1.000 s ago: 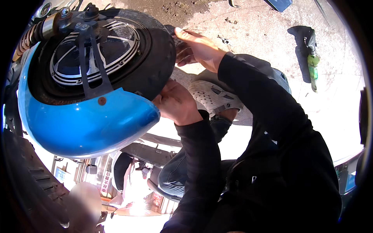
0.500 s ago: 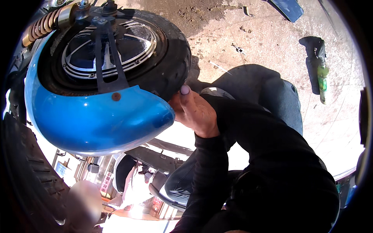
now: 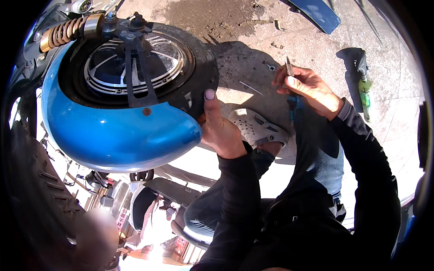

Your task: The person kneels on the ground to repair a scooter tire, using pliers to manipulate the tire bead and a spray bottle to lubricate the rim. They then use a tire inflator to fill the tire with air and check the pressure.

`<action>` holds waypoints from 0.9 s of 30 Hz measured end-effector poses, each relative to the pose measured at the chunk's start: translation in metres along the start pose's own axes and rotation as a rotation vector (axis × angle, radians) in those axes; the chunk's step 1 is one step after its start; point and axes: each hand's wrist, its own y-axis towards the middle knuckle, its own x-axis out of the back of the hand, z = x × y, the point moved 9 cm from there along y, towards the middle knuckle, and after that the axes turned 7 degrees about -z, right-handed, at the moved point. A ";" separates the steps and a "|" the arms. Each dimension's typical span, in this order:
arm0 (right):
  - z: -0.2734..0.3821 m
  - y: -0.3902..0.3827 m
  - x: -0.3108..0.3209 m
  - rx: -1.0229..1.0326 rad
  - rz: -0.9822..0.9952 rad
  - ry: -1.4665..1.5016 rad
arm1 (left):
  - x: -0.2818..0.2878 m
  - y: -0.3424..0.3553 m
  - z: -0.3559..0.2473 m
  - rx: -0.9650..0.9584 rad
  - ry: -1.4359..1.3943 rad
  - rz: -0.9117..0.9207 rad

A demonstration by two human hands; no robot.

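A black tyre (image 3: 207, 67) with a shiny spoked hub (image 3: 104, 72) sits under a glossy blue fender (image 3: 122, 135) at the left. My left hand (image 3: 224, 135) grips the tyre's right edge beside the fender tip, thumb upright on its side; the other fingers are hidden. Off to the right, over the ground, my right hand (image 3: 314, 90) is closed around a tool that looks like pliers. The pliers' pointed metal jaws (image 3: 289, 67) stick up above the fingers, and a blue handle shows below them. A dark metal bracket (image 3: 147, 77) crosses the hub.
A coil spring shock absorber (image 3: 65, 34) joins the bracket at top left. On the ground lie a thin white stick (image 3: 251, 88), a small metal piece (image 3: 271, 67), a green bottle-like object (image 3: 365, 92) and a dark blue panel (image 3: 318, 16). My clog (image 3: 253, 126) stands near the tyre.
My right hand, hidden near the wheel before, has come out to the right with the pliers in it. My left hand stays at the tyre, a little lower. The view has shifted slightly.
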 end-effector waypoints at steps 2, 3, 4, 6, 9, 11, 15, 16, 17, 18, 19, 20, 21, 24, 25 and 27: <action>-0.029 -0.021 0.005 -0.302 0.028 -0.158 | 0.000 0.000 0.003 0.017 -0.050 -0.014; -0.041 -0.028 0.004 -0.467 0.114 -0.264 | -0.003 0.000 0.001 0.002 -0.041 -0.002; -0.057 -0.031 0.008 -0.519 0.100 -0.210 | -0.007 -0.001 -0.001 -0.013 -0.033 0.010; -0.019 -0.019 -0.005 -0.238 0.027 -0.740 | -0.006 -0.004 0.002 -0.009 -0.031 0.021; 0.008 -0.033 -0.022 0.202 0.013 -0.899 | -0.003 -0.001 0.009 0.005 -0.022 0.012; -0.017 -0.047 -0.011 0.002 0.065 -1.070 | -0.002 -0.004 0.004 0.026 -0.022 0.023; -0.007 -0.054 0.007 0.188 -0.031 -1.168 | -0.007 -0.004 0.000 -0.005 -0.015 0.039; 0.002 -0.057 0.009 0.320 -0.072 -1.156 | -0.007 -0.004 -0.002 -0.025 0.013 0.049; 0.011 -0.057 0.020 0.183 -0.147 -1.236 | -0.005 -0.006 -0.001 0.017 0.009 0.042; 0.029 -0.053 0.023 0.188 -0.206 -1.266 | -0.005 -0.004 -0.001 -0.001 0.017 0.026; 0.046 -0.049 0.026 0.181 -0.263 -1.295 | -0.004 -0.005 -0.001 -0.009 0.031 0.009; 0.060 -0.046 0.030 0.172 -0.315 -1.322 | -0.002 -0.006 -0.004 -0.017 0.051 -0.010; 0.065 -0.040 0.034 0.135 -0.294 -1.089 | -0.005 -0.005 -0.005 -0.028 0.034 -0.018; 0.072 -0.023 0.017 -0.031 -0.130 -0.517 | -0.004 -0.004 0.000 -0.016 -0.010 0.017; 0.080 -0.015 0.008 0.072 -0.081 -0.736 | -0.004 -0.004 0.000 0.000 -0.029 0.007; 0.091 -0.003 -0.020 0.240 -0.012 -1.006 | -0.003 -0.006 -0.001 0.006 0.006 -0.014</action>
